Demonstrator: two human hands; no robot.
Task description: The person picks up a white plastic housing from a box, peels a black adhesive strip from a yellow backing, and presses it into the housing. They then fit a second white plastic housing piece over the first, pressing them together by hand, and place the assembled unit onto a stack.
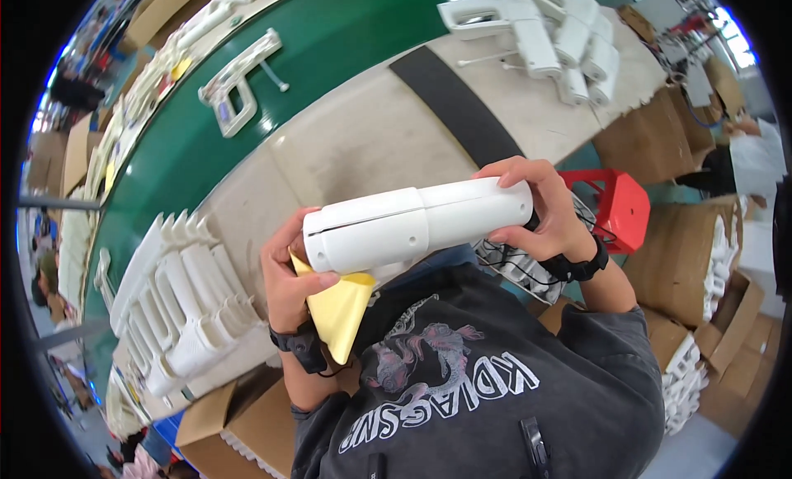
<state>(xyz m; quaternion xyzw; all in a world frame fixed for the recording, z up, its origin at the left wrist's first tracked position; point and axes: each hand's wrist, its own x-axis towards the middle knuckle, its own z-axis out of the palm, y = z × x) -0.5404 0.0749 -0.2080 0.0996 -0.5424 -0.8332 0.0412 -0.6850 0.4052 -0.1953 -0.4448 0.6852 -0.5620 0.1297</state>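
Note:
A white plastic tube-shaped housing (pixel 417 225) lies crosswise between my hands, thicker at its left part. Along its side runs a seam, with a dark gap towards the left end. My left hand (pixel 289 277) is closed round the left end, thumb underneath. A yellow sheet (pixel 342 310) hangs from that same hand below the housing. At the narrower right end, my right hand (pixel 540 211) grips with the thumb below and fingers above. What lies under the housing is mostly hidden.
White housing shells (pixel 177 306) are stacked at the left of the table, finished-looking white units (pixel 549 37) piled far right. A black mat strip (pixel 454 103) crosses the table. On the green belt (pixel 330 46) lies a handled white shell (pixel 235 87). A red stool (pixel 619 211) and cardboard boxes (pixel 672 264) stand right.

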